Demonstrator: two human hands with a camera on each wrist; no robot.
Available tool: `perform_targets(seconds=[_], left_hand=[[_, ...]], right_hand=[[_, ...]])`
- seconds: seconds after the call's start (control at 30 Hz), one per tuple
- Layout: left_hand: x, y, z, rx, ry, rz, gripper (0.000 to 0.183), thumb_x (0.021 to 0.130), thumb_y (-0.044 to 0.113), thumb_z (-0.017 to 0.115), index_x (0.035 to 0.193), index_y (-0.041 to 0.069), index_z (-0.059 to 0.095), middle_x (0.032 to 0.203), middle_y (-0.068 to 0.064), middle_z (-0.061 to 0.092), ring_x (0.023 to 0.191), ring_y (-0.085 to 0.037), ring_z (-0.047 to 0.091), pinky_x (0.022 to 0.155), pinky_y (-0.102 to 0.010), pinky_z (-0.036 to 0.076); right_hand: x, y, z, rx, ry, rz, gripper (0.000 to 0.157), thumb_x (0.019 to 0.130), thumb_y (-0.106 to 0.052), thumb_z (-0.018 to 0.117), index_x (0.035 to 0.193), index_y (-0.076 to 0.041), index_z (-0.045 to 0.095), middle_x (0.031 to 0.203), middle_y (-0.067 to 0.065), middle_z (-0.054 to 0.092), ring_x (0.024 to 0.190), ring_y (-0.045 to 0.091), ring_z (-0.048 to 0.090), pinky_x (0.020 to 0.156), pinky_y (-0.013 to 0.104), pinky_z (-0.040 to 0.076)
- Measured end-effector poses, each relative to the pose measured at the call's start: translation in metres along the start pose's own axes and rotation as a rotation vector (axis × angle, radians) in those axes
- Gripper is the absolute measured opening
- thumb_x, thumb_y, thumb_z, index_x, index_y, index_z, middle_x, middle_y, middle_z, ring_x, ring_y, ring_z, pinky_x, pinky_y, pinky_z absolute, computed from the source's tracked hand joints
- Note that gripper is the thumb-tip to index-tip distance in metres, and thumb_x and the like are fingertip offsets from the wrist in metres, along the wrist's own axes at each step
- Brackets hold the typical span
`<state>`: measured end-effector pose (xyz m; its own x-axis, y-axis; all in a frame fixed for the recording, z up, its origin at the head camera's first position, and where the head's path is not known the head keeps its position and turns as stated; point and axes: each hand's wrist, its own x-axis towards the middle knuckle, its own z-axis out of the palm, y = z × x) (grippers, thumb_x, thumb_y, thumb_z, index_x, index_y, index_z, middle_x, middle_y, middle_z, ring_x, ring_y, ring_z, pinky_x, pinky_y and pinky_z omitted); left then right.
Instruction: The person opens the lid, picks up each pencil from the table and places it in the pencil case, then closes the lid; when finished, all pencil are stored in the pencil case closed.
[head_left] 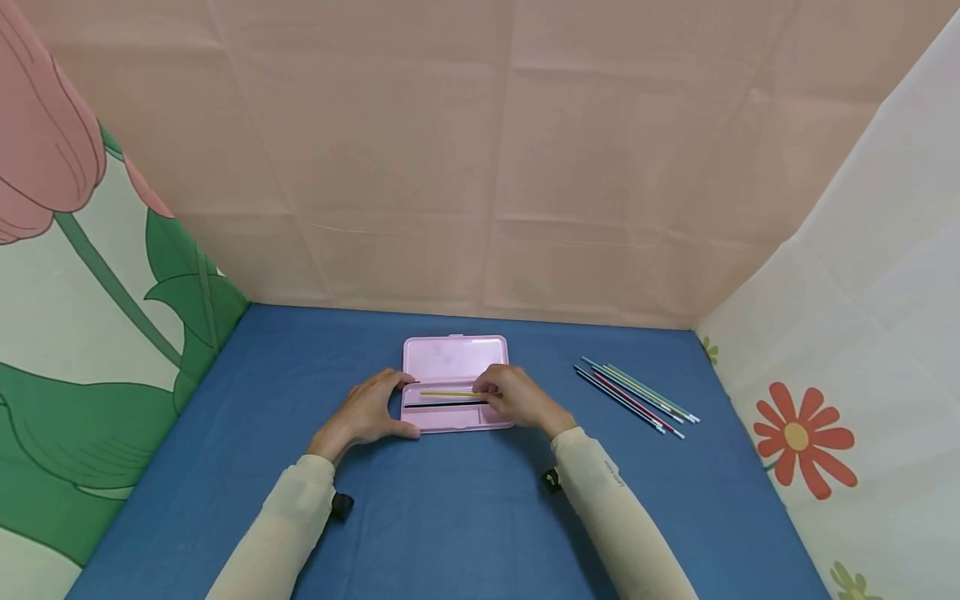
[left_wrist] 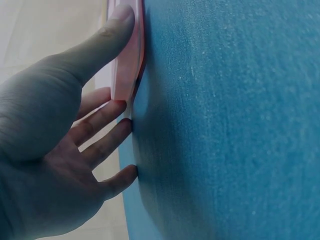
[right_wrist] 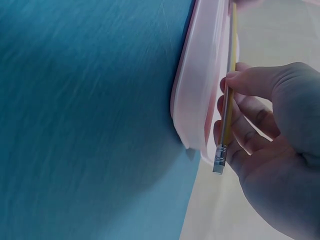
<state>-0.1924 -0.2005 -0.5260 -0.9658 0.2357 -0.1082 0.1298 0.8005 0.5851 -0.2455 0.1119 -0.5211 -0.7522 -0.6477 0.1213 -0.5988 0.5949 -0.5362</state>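
Note:
A pink pencil case (head_left: pixel 454 358) lies with its lid raised back on the blue table. My left hand (head_left: pixel 369 408) holds the left end of the case, thumb along the front wall and index finger at the back; its other fingers (left_wrist: pixel 107 142) are spread loosely. With my right hand (head_left: pixel 519 398) I pinch a yellow pencil (right_wrist: pixel 231 107) between thumb and fingers, its eraser end sticking out past them. The pencil lies lengthwise over the case's tray. In front of it, a dark pencil (head_left: pixel 442 405) rests inside the tray, its right end hidden by my right hand.
To the right of the case, several pencils (head_left: pixel 637 394) in different colours lie side by side, slanting. A beige backdrop (head_left: pixel 480 167) rises at the table's far edge, with a flowered sheet (head_left: pixel 862 292) on the right and a leaf-printed sheet (head_left: pixel 75 433) on the left.

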Motion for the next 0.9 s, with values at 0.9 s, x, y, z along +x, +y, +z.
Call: perform_targets(seconds=[0.9], left_hand=[[0.0, 0.001, -0.001, -0.012, -0.01, -0.005, 0.092, 0.081, 0.042, 0.104, 0.156, 0.012, 0.061, 0.15, -0.014, 0.066, 0.14, -0.041, 0.061, 0.122, -0.07, 0.047]], right_hand=[[0.031, 0.025, 0.035, -0.013, -0.02, -0.159, 0.016, 0.105, -0.004, 0.076, 0.115, -0.008, 0.088, 0.108, 0.005, 0.084, 0.102, 0.017, 0.076, 0.097, 0.035, 0.064]])
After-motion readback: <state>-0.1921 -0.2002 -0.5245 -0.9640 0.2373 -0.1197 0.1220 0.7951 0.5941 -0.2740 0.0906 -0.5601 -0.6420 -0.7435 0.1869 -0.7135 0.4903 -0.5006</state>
